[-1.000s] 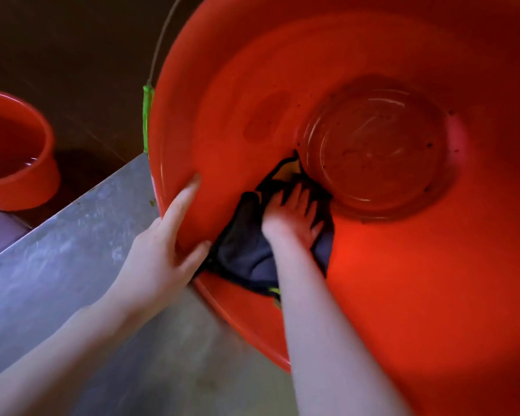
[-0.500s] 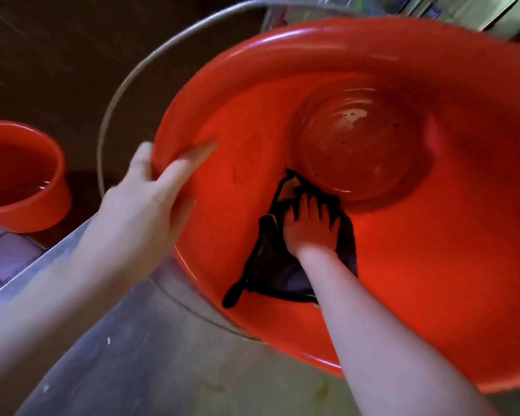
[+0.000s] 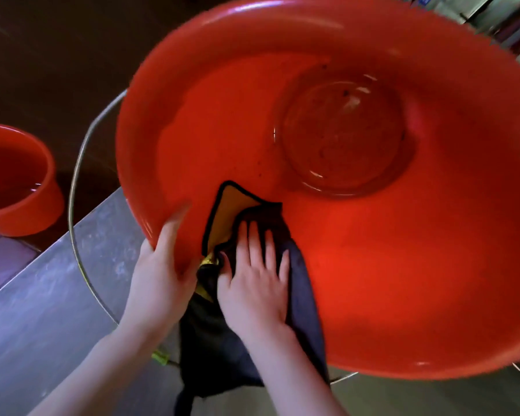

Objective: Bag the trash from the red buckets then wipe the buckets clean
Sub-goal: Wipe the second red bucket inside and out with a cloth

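Note:
A large red bucket (image 3: 418, 265) lies tilted toward me on a grey metal counter (image 3: 42, 310), its wet, speckled bottom (image 3: 342, 136) facing the camera. My left hand (image 3: 159, 274) grips the bucket's near rim, thumb inside. My right hand (image 3: 252, 280) presses flat, fingers spread, on a dark blue cloth with a yellow underside (image 3: 303, 298) against the inner wall by the rim. The cloth hangs out over the rim onto the counter.
The bucket's thin metal handle (image 3: 75, 181) loops out to the left over the counter. A second red bucket (image 3: 21, 187) stands on the floor at the left, with some liquid inside. Purple floor tiles (image 3: 0, 259) show beyond the counter edge.
My right hand has dragged the cloth from near the bucket's bottom down to the rim, and the cloth now spills outside. My left hand slid down the rim toward me.

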### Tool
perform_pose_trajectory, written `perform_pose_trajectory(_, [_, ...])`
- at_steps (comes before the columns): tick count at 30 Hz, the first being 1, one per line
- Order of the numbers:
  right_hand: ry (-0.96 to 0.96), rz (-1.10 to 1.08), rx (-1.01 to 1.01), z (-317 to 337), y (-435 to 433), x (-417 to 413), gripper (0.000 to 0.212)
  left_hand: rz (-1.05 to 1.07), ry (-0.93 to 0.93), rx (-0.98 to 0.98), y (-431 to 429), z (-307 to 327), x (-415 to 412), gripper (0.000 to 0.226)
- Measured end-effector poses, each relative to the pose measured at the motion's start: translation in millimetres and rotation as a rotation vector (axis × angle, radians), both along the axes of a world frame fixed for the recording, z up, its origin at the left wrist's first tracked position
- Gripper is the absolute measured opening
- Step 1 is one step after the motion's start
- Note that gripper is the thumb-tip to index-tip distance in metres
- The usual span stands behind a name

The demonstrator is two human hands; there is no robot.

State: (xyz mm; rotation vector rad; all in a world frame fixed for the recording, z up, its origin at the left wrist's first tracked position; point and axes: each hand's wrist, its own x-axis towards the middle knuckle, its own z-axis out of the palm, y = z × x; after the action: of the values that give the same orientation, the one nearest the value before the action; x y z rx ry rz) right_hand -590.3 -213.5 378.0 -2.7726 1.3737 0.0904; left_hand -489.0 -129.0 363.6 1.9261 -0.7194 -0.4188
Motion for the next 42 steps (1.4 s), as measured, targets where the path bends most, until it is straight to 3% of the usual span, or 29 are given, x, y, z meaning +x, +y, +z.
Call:
perform_pose_trajectory(5, [0.053, -0.131, -0.028, -7.8, -70.2, 10.3, 0.063, -0.008, 0.013, -0.006, 3.3, -2.6, 1.7, 0.092])
perform_pose_trajectory(10, [-0.012, -0.379, 0.158, -6.1, -138.9, 48.3, 0.061, -0.008, 0.043, -0.042, 1.0, -5.8, 1.6, 0.091])
perform_pose_trajectory(15, [-0.025, -0.121, 0.032, -8.9, -71.2, 35.6, 0.062, 0.017, 0.031, -0.031, -1.6, -3.3, -2.2, 0.088])
perform_pose_trajectory(18, [-0.055, 0.005, 0.064, -6.9, -18.9, 19.3, 0.073, -0.008, 0.008, -0.018, -0.8, -3.8, -2.5, 0.088])
perform_pose_trajectory(22, [-0.039, -0.077, 0.016, -9.2, -57.9, 39.0, 0.062, 0.008, 0.012, -0.016, 1.4, -5.0, -0.5, 0.086])
perform_pose_trajectory(26, [-0.116, -0.273, 0.182, -7.5, -130.7, 66.9, 0.059, -0.022, 0.043, -0.026, 3.5, -0.4, 0.0, 0.085])
perform_pose_trajectory(30, [-0.114, -0.225, 0.158, -12.3, -145.0, 62.0, 0.059, 0.029, -0.018, -0.028, 7.7, 19.9, 0.4, 0.074])
perform_pose_trajectory(33, [-0.068, -0.17, 0.118, -12.5, -145.7, 48.2, 0.06, 0.127, -0.292, -0.113, 10.8, 42.8, 18.2, 0.062])
perform_pose_trajectory(35, [0.001, -0.178, 0.087, -7.5, -147.1, 32.1, 0.06, 0.104, -0.354, -0.054, 7.9, 51.5, 26.9, 0.066])
perform_pose_trajectory(39, [0.169, -0.31, 0.029, 0.1, -149.2, -15.4, 0.061, -0.024, -0.243, 0.123, -6.4, 44.2, 5.8, 0.076])
perform_pose_trajectory(42, [0.251, -0.426, 0.047, 5.2, -147.4, -37.3, 0.061, -0.062, -0.139, 0.103, -13.5, 30.6, -21.8, 0.075])
